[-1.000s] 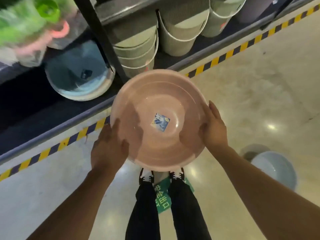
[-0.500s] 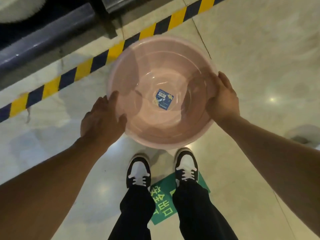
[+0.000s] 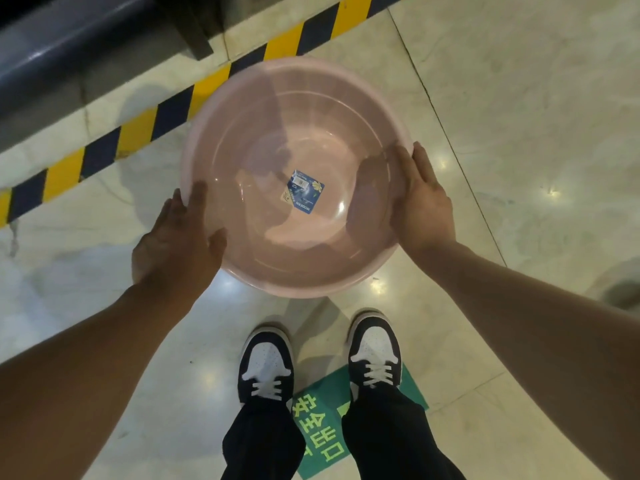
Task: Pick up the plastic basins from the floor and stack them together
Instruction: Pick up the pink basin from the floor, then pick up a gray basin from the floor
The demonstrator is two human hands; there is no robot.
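A round pink plastic basin [image 3: 277, 140], translucent, with a blue label on its bottom, hangs upright above the floor in front of my feet. My left hand [image 3: 176, 237] grips its left rim, thumb inside the wall. My right hand [image 3: 420, 202] grips the right rim, thumb also inside. A dark rounded shape [image 3: 623, 292] at the right edge could be part of another basin; I cannot tell.
A yellow and black striped line [image 3: 138, 129] runs diagonally across the pale glossy floor. Behind it is the dark base of a shelf [image 3: 52, 46] with a black post. My two shoes [image 3: 266, 362] stand on a green floor sticker [image 3: 322, 441].
My view has tilted down from the shelf to the floor. The pink basin stays held in both hands and has come lower and closer to my feet. The grey basin at right left the view.
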